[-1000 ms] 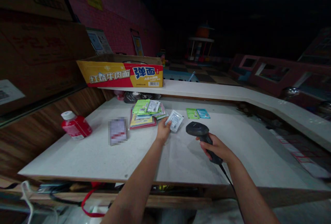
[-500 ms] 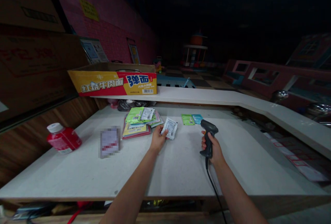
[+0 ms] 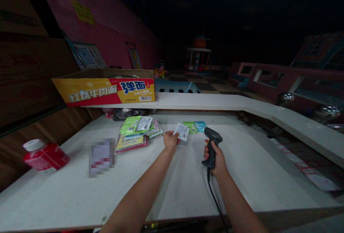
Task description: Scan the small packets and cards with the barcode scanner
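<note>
Between the thumb and fingers of my left hand [image 3: 171, 141] is a small silver-white sachet [image 3: 182, 132], its printed side turned up. My right hand [image 3: 217, 156] is wrapped round the handle of a black barcode scanner [image 3: 212, 143], whose head points left toward the sachet. A cable runs down from its grip. Just behind the sachet, a green packet [image 3: 190, 127] and a blue packet [image 3: 200, 126] lie side by side on the white counter [image 3: 182, 190]. To the left is a loose pile of green, silver and yellow packets [image 3: 131, 123].
A red bottle with a white cap [image 3: 45, 156] stands at the left, near a blurred-out card [image 3: 101, 157]. A yellow and red noodle carton [image 3: 107, 88] rests on the raised ledge [image 3: 204, 100]. Printed sheets [image 3: 303, 165] lie along the right side.
My left hand has carried the sachet to the right, nearer the scanner and the two packets. The whole view has shifted slightly, while my right hand keeps its grip on the scanner.
</note>
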Motion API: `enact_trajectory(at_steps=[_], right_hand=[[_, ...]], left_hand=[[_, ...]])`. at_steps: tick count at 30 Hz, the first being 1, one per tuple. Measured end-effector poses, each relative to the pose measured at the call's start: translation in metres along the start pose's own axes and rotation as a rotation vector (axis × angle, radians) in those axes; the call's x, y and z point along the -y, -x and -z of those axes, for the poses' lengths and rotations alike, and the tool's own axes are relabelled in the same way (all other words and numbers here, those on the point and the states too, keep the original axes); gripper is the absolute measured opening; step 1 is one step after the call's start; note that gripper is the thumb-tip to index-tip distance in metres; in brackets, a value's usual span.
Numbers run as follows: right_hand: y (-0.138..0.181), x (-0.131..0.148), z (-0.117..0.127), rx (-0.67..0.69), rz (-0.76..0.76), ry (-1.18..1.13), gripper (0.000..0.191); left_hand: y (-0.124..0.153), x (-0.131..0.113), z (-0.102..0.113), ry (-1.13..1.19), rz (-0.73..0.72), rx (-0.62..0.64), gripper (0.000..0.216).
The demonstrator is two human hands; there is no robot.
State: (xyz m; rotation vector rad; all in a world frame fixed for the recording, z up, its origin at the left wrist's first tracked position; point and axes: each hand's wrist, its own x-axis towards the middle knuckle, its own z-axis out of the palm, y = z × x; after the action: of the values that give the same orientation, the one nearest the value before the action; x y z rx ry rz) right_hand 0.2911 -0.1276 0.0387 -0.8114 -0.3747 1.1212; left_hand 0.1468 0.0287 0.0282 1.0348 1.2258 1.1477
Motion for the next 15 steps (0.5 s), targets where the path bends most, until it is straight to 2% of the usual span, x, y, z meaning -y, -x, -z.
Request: enact_trajectory(at_steps=[4,7,9,11,15], right_hand=[[-0.002,-0.001,0.001,-0.011,-0.011,-0.033,0.044],[-0.003,-0.002,0.000,-0.003,0.000,-0.041,0.042],[-0.002,-0.001,-0.001,-0.004,-0.001,-0.047,0.042],[-0.002,0.000,-0.003,-0.011,-0.007,-0.054,0.043],[-0.001,0.001,-0.004,-0.020,-0.012,-0.052,0.045]], left_hand=[[-0.014,-0.005,-0.048,-0.013,0.012,-0.067,0.010],[-0.022,-0.004,-0.070,-0.103,-0.001,-0.074,0.014],[-0.026,-0.002,-0.072,-0.142,0.003,-0.058,0.015],[-0.027,0.000,-0.065,-0.237,-0.037,-0.034,0.014],[-0.021,0.002,-0.044,-0.672,-0.341,0.028,0.023]])
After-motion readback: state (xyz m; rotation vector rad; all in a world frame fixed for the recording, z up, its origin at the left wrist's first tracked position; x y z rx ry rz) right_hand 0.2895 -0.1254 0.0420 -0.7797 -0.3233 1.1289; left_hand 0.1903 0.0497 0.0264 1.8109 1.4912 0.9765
